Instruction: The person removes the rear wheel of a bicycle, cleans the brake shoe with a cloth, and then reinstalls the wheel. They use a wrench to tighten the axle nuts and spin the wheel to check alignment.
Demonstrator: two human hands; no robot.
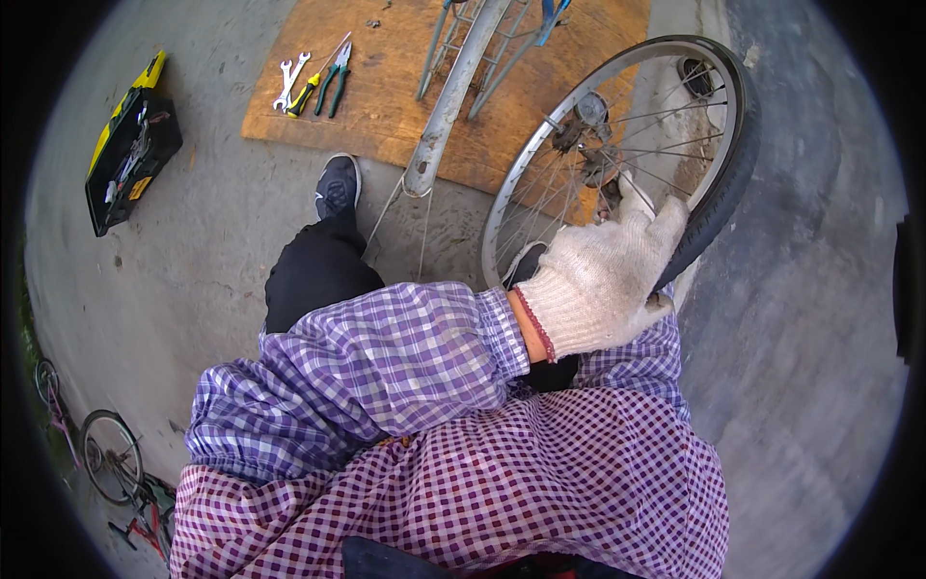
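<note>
My left hand [608,275], in a white knit glove with a red cuff edge, reaches across the near side of a bicycle wheel [498,217]. Its fingers are spread, one stretched among the spokes toward the hub [596,166] and the thumb apart near the black tyre [741,169]. Whether the fingers touch the spokes or rim I cannot tell. A checked right sleeve [632,372] passes beneath the left hand; my right hand is hidden. Left of the wheel, a grey metal bar [449,106] with a hole at its near end points toward me.
A wooden board [386,121] lies ahead, bearing two wrenches [289,82], a yellow-handled screwdriver [305,95] and pliers [334,82]. A black-and-yellow toolbox [135,145] stands open at far left. Other bicycles [111,455] lie lower left. My dark shoe [338,185] is before the board.
</note>
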